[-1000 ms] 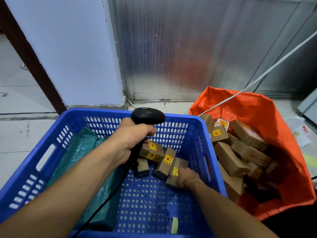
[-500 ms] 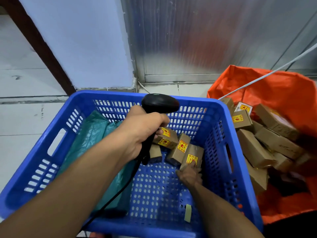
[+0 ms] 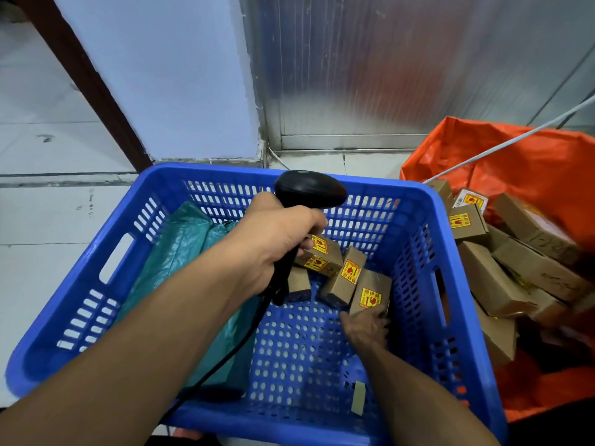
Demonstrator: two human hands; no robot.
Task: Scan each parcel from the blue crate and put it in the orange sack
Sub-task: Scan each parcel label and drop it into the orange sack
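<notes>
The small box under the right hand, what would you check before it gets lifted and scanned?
1. Right hand has hold of the tilted parcel: ok, fingers at its lower end.
2. Scanner gripped in left hand: ok.
3. Barcode faces the scanner: cannot tell.
4. Neighbouring parcel clear of the lift: not ok, it leans alongside.
5. Orange sack open: ok.
</notes>
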